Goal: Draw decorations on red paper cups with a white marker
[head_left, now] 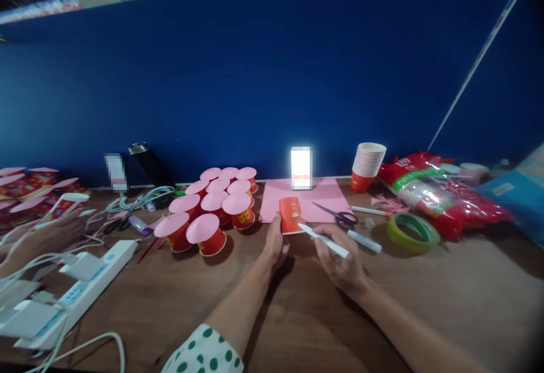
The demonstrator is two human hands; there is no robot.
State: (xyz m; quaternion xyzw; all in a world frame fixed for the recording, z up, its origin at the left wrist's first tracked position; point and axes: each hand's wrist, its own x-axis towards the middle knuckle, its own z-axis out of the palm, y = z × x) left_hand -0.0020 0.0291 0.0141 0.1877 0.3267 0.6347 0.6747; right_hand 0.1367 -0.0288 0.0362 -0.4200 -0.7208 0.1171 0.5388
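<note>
My left hand [277,244] grips a red paper cup [290,214] from its left side, above the brown table. In my right hand [340,259] is a white marker [326,240], its tip at the lower right of the cup. Pink paper sheets [327,193] lie behind the cup. Black-handled scissors [340,215] rest partly on them, and a marker cap or second short white pen [364,241] lies just right of my right hand. To the left stand several red cups [207,244] topped with pink paper cones.
A nested cup stack [369,163], a red plastic bag [442,194] and green tape [413,233] are on the right. A lit phone [301,168] stands behind. A power strip [85,291] with cables lies at left, near another person's hand [55,236].
</note>
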